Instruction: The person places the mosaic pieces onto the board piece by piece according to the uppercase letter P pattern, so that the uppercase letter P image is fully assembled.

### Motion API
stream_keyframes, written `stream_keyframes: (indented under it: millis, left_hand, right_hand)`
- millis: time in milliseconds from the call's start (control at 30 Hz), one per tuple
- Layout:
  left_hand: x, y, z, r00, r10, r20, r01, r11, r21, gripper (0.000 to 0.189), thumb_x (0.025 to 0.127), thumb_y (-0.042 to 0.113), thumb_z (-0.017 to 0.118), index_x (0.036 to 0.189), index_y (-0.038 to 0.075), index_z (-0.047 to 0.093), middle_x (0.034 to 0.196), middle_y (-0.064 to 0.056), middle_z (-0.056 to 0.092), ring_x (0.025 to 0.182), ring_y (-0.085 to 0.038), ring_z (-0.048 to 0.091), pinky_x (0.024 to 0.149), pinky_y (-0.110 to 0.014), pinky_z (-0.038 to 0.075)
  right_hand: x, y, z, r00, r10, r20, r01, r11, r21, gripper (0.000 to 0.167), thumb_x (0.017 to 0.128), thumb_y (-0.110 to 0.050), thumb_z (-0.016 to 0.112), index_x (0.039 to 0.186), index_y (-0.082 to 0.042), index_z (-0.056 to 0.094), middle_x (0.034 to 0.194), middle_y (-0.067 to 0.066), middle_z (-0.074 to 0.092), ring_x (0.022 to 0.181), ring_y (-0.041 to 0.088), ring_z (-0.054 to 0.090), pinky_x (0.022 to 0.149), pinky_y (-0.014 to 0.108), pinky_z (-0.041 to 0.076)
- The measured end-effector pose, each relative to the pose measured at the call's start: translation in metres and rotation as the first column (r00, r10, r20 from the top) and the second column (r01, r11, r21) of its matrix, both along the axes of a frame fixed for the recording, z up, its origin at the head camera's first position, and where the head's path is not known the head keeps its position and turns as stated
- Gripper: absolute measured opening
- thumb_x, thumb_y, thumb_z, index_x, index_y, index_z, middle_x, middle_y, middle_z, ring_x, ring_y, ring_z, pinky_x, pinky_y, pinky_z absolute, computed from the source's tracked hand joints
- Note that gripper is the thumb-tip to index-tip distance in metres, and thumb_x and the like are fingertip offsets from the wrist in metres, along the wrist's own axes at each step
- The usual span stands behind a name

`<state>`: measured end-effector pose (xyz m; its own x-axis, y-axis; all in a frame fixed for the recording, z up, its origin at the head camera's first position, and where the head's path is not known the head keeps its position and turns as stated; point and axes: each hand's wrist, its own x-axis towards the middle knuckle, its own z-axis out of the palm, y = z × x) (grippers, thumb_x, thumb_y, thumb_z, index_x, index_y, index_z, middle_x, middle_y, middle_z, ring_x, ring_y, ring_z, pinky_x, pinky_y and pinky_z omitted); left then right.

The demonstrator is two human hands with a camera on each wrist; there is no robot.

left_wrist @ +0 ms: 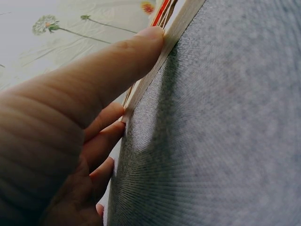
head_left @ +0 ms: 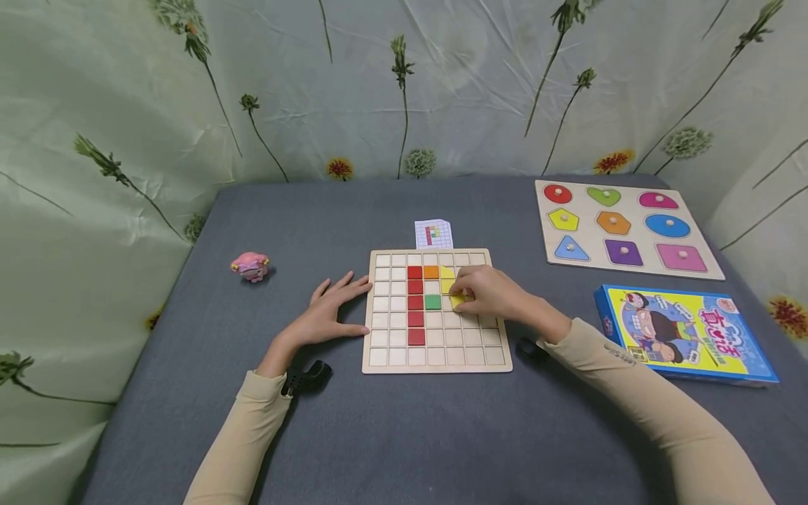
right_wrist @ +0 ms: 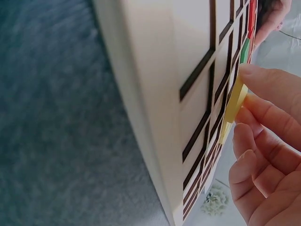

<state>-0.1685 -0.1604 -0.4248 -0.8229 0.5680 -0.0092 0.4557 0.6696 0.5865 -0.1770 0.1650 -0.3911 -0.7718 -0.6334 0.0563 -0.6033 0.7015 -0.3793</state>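
Observation:
A wooden grid board (head_left: 385,356) lies at the middle of the table. Its cells hold a column of red tiles (head_left: 415,302), an orange tile (head_left: 431,272), a green tile (head_left: 432,302) and yellow tiles (head_left: 446,272). My right hand (head_left: 489,291) pinches a yellow tile (right_wrist: 235,101) between thumb and fingertips at the board, right of the green tile. Whether that tile is fully seated I cannot tell. My left hand (head_left: 331,312) rests at the board's left edge, fingers spread, with the thumb (left_wrist: 136,54) touching the rim in the left wrist view.
Behind the board lies a small pattern card (head_left: 440,240). A shape puzzle board (head_left: 631,265) is at the back right, with a blue-yellow box (head_left: 713,330) in front of it, near my right forearm. A pink figurine (head_left: 251,266) stands at the left.

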Motion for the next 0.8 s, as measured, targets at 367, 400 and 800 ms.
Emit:
stream_keyframes:
  millis: [367,400,800]
  left_hand:
    - [0.003,0.000,-0.001,1.000,-0.004,-0.001,0.004,1.000,0.005,0.081,0.076,0.035,0.076,0.144,0.013,0.039,0.153,-0.009,0.034,0.146,-0.036,0.016,0.112,-0.061,0.000]
    - [0.004,0.000,-0.001,1.000,-0.005,-0.001,0.005,1.000,0.007,0.080,0.076,0.035,0.076,0.144,0.013,0.039,0.153,-0.010,0.034,0.146,-0.036,0.017,0.112,-0.061,0.001]
    - [0.002,0.000,0.000,1.000,-0.006,-0.018,0.006,1.000,0.016,0.080,0.076,0.034,0.076,0.144,0.013,0.040,0.152,-0.010,0.035,0.146,-0.036,0.017,0.112,-0.061,0.001]
  right_hand:
    - [0.001,-0.010,-0.005,0.999,0.023,-0.031,-0.022,1.000,0.014,0.021,0.076,-0.018,0.077,0.093,-0.007,0.075,0.084,0.002,0.065,0.070,0.009,0.047,0.063,0.020,0.038]
    - [0.001,-0.010,-0.006,0.999,0.027,-0.034,-0.027,1.000,0.007,0.020,0.076,-0.018,0.077,0.093,-0.007,0.075,0.084,0.002,0.066,0.069,0.009,0.048,0.063,0.020,0.038]
    - [-0.002,-0.010,-0.011,0.995,0.050,-0.085,-0.053,0.998,-0.029,0.020,0.074,-0.020,0.079,0.089,-0.007,0.075,0.082,0.002,0.067,0.066,0.006,0.048,0.061,0.018,0.040]
